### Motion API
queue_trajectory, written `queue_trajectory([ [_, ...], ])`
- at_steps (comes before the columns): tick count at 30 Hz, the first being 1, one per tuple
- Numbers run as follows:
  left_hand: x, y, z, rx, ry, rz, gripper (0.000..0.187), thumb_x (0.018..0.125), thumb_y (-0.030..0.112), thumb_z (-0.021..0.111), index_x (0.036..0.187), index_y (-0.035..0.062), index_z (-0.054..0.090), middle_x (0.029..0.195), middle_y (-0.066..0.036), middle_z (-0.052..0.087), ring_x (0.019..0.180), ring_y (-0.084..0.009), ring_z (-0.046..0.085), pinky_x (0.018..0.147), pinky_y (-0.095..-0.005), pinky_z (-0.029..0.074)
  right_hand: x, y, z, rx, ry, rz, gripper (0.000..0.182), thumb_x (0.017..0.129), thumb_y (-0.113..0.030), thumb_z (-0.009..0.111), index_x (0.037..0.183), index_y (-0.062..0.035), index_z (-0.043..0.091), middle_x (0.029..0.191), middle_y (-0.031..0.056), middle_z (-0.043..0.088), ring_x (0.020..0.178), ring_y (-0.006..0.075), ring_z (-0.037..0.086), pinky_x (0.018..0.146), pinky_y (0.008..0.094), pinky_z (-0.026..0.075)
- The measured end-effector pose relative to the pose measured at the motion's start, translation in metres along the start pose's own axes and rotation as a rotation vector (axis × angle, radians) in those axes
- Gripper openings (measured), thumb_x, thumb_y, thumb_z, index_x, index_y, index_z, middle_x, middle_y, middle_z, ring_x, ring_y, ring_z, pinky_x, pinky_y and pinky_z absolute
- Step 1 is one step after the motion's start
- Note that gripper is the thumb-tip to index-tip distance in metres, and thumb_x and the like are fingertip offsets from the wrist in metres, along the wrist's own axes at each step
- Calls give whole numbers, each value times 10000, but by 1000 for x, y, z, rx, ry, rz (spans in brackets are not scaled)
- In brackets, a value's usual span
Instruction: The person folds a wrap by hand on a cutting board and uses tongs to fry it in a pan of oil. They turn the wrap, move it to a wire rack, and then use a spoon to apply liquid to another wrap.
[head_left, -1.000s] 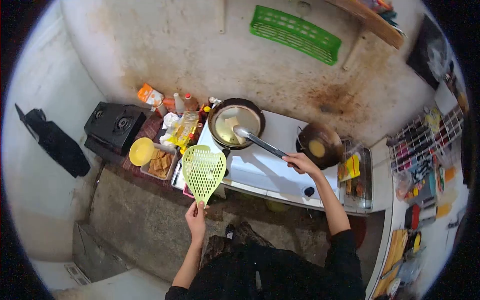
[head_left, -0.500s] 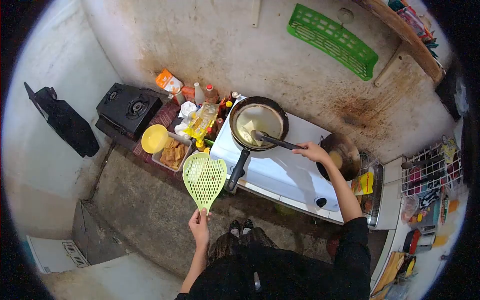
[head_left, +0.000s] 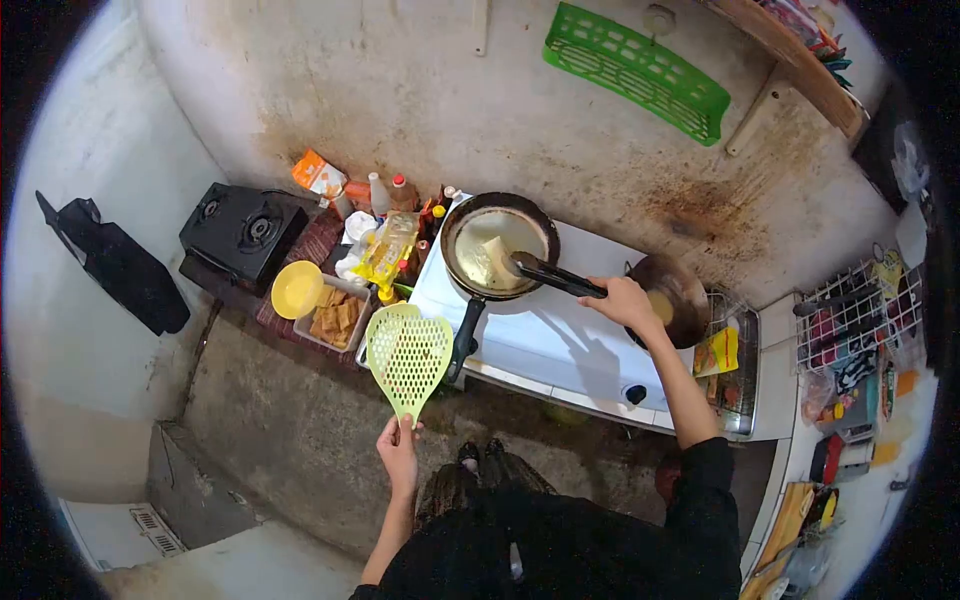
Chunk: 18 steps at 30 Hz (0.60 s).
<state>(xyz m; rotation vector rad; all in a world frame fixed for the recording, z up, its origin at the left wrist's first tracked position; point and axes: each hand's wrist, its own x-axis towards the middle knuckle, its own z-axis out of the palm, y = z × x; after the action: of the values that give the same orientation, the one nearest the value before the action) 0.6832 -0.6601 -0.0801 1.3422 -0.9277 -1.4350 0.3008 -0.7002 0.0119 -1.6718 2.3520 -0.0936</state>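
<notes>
R hand [head_left: 622, 303] w/ tongs [head_left: 553, 273], white stovetop [head_left: 540, 335], stained wall [head_left: 400, 90]

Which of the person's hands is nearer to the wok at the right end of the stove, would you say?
The right hand, at the left edge of the wok. The left hand is farther off, in front of the stove.

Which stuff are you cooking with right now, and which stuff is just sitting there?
In the job:
- green strainer, in the left hand
- black tongs, in the right hand
- frying pan with pale pieces
- white stove

Probably just there:
- black stove
- green wall rack
- red-capped bottle
</notes>
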Motion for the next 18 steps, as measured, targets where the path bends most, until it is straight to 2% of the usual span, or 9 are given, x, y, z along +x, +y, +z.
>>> queue_trajectory([
  [1,0,0,0,3,-1,0,244,860,208,507,933,-10,589,683,9,573,562,-13,431,512,-162,329,0,0,0,-33,62,-22,513,661,-454,610,1057,-130,587,758,179,613,738,320,597,703,384,469],
  [5,1,-10,-7,-27,-19,8,252,859,217,510,944,-6,589,686,7,576,562,-15,429,519,-168,334,-12,-12,-5,-19,59,23,494,672,-449,611,1049,-131,591,794,196,610,760,334,596,706,407,478],
  [10,-4,-4,-11,2,-7,28,263,856,224,515,957,-8,587,691,1,578,576,-27,433,533,-179,341,-37,-20,-9,11,122,81,448,674,-435,610,1013,-142,611,726,173,611,734,326,599,686,409,479],
  [17,-8,-2,-14,3,49,33,273,854,228,519,979,-6,586,700,-4,579,588,-34,438,540,-184,347,-43,-13,-23,104,84,74,406,666,-441,604,907,-118,648,728,207,600,725,345,590,693,405,469],
  [18,-7,-4,-14,2,50,50,273,854,227,519,982,-4,587,699,-4,578,585,-34,435,537,-184,347,-39,-16,-29,89,25,91,420,660,-451,601,885,-100,651,736,208,601,730,348,590,700,401,468],
])
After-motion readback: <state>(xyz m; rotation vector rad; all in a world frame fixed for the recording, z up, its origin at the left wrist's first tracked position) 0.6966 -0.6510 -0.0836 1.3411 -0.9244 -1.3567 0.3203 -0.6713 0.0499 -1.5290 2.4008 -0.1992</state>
